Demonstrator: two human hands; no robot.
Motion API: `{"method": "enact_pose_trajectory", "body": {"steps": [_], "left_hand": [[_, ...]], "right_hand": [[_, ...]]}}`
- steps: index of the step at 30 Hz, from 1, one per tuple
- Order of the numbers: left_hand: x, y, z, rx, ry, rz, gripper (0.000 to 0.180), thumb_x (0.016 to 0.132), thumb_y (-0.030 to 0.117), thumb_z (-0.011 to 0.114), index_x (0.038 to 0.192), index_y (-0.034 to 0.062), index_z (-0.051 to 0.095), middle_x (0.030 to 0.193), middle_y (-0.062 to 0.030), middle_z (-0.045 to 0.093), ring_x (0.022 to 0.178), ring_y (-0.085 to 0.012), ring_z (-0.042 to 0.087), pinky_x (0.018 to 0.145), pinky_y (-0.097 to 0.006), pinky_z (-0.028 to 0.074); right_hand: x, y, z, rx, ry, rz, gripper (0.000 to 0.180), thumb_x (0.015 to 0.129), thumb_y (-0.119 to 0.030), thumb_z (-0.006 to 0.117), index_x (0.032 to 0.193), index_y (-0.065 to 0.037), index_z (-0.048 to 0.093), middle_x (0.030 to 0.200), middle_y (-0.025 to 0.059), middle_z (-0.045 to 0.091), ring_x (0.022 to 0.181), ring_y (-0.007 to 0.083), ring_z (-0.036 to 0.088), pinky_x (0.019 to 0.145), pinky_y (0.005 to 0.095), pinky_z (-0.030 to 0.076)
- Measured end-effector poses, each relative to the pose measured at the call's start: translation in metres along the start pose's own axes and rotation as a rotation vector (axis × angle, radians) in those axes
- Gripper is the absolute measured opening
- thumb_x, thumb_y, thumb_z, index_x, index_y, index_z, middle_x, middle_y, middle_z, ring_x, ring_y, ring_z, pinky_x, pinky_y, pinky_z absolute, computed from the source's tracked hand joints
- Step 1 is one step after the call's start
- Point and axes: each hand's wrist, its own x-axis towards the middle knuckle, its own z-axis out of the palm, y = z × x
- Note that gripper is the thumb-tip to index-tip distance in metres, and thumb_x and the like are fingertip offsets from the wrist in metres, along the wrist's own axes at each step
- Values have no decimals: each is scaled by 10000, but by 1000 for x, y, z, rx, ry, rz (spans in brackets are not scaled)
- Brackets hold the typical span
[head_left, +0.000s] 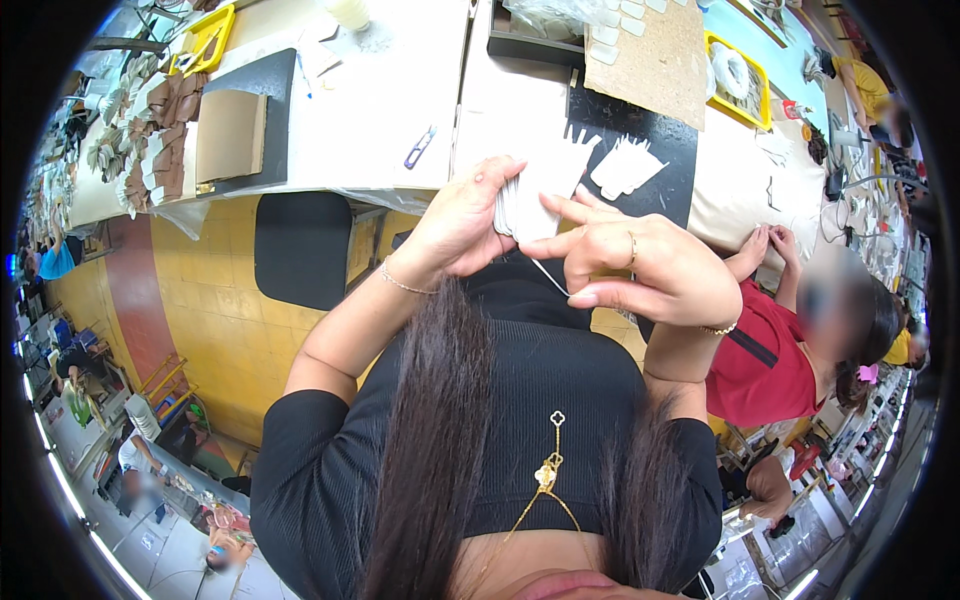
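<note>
My left hand [465, 215] is closed round a stack of thin white flat pieces [552, 185], rounded at the near end and with narrow strips fanning out at the far end. Over the right side of that stack reaches my right hand [645, 265], its fingers touching the pieces. Between its index fingertip and thumb runs a thin white piece [548, 278], seen almost edge-on. Just beyond the right hand, a second fanned bunch of similar white pieces [628, 168] lies on a black mat [660, 140].
A tan board [645, 60] with pale pieces lies beyond the mat, near a yellow tray [738, 80]. A purple cutter [420, 147] lies on the white table [390, 80]. At left are a brown pad [230, 137] and a black stool [302, 250]. A co-worker in red [765, 360] sits at right.
</note>
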Motion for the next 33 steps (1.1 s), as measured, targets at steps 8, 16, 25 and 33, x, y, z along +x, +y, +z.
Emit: {"method": "enact_pose_trajectory", "body": {"steps": [8,16,25,33], "left_hand": [[-15,14,6,-169,-292,-113,508,903,168,589,1357,23,411,1228,-159,568,1139,-268,590,984,-497,487],[-21,15,17,72,-291,-106,764,679,-91,701,1373,3,398,1216,-137,576,1171,-264,566,1054,-535,428],[-20,13,8,107,-335,-128,703,739,-102,659,1369,11,368,1252,-113,515,1148,-211,565,1017,-427,482],[-25,18,10,233,-267,-137,590,773,-61,626,1316,6,406,1133,-85,560,1025,-150,614,977,-350,505]], "right_hand": [[7,1,7,137,366,192,130,958,-131,551,985,-5,527,952,132,659,935,256,649,760,327,515],[22,8,11,121,425,212,176,947,-146,578,1018,-15,484,899,125,656,846,239,660,715,315,511],[22,6,15,53,364,197,386,811,27,678,1141,-47,493,873,64,651,848,138,647,745,272,501],[21,3,19,-180,376,32,415,764,39,677,1147,-74,568,836,51,624,778,178,634,621,286,489]]}}
